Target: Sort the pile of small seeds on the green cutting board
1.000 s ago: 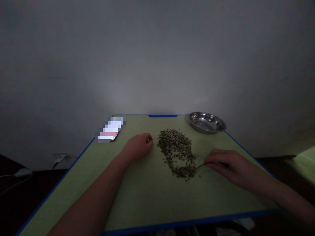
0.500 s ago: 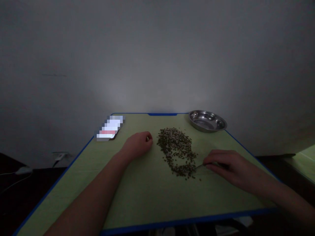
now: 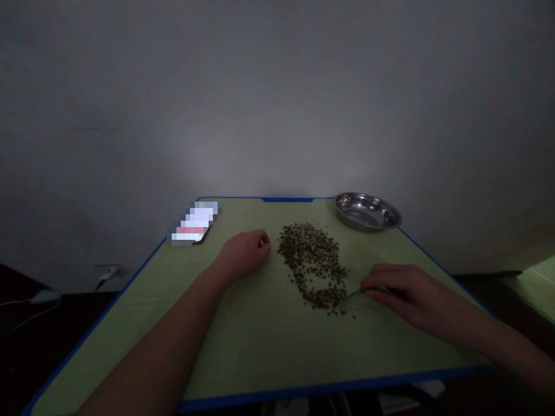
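A loose patch of small brownish-green beans or seeds (image 3: 309,248) is spread over the middle of the table, with a thin curved band at its near end. My right hand (image 3: 394,286) pinches the handle of a metal spoon (image 3: 354,293) just right of that band. The spoon's far end lies among the seeds and is hard to make out. Left of the patch, my left hand (image 3: 246,252) rests on the tabletop, curled into a loose fist a little apart from the seeds. I see nothing held in it, though its palm is hidden.
A shallow steel bowl (image 3: 367,212) stands at the table's back right corner. At the back left lies a phone (image 3: 195,222) with a lit, blurred screen. The pale green table (image 3: 251,346) has blue edging and meets a grey wall (image 3: 277,104). A socket and cables sit low on the left.
Both hands, the spoon and the seeds look almost the same. The whole view has shifted very slightly.
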`<state>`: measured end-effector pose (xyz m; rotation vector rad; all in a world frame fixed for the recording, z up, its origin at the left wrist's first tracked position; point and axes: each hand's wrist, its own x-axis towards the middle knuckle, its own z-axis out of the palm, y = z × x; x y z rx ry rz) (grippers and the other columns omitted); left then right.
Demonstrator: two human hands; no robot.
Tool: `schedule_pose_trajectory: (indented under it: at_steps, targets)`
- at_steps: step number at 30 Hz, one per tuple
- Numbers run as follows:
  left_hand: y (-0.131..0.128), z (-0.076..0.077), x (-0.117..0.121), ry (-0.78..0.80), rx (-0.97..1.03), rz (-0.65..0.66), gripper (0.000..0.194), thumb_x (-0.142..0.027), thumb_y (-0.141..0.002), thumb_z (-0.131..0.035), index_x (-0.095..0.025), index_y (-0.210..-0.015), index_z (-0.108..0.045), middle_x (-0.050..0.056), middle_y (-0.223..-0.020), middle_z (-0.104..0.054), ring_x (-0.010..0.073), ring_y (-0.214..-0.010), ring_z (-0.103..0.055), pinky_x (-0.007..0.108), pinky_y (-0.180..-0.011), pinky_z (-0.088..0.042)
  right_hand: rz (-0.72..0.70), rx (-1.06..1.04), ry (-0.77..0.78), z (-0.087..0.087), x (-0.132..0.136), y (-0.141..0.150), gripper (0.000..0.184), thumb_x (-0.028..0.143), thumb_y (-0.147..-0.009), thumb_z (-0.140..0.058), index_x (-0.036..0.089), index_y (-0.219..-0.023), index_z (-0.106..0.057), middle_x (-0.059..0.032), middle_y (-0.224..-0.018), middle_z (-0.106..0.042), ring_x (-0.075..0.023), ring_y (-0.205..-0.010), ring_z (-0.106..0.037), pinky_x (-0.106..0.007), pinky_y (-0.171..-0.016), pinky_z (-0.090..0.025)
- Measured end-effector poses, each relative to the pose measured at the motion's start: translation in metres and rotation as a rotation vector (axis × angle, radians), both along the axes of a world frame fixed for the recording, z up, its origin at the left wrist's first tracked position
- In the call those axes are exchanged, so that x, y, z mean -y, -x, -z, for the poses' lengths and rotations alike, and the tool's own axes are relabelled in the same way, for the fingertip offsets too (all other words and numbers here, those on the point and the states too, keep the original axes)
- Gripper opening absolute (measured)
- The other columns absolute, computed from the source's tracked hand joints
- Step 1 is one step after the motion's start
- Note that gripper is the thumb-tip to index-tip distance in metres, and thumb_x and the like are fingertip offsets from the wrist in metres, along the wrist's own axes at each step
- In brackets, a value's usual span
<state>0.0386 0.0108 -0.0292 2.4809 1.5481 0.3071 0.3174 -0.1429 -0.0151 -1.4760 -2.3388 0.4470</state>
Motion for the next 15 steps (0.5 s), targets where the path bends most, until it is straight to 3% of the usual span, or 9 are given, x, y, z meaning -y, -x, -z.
schedule_pose_trajectory:
  at_steps: [15]
  targets:
    - [-0.0002, 0.0001, 0.0005, -0.008, -0.009, 0.002, 0.028, -0.035, -0.080, -0.041, -0.023, -0.092, -0.064, 0.005, -0.091, -0.069, 0.0194, -0.076, -0.061, 0.029, -0.064, -0.042, -0.019, -0.002, -0.026, 0.0002, -0.0017, 0.0031, 0.022, 0.030, -0.092, -0.045, 0.021, -0.088, -0.065, -0.0039, -0.080, -0.063, -0.0153, -0.073, -0.059, -0.028, -0.064, -0.044]
